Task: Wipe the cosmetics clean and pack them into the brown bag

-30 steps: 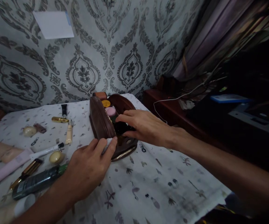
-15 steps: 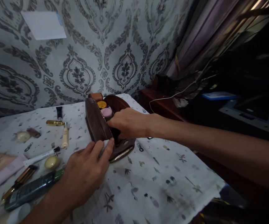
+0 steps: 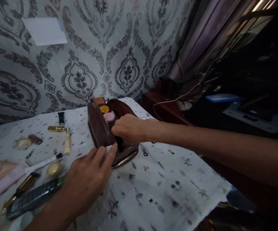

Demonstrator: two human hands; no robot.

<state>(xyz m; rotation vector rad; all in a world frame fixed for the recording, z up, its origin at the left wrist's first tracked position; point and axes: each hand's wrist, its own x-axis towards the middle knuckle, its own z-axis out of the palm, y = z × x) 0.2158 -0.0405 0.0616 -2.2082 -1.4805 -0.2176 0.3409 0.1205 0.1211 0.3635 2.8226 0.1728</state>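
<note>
Head view: cosmetics [image 3: 54,169] scattered left of pouch [image 3: 100,128].

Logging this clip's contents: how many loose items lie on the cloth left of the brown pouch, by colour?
Gold tubes: 2
Cream or white tubes: 2
Pale round pieces: 2
Black tube: 1
Dark green bottle: 1
Brown piece: 1
Pink box: 1
Total: 10
</note>
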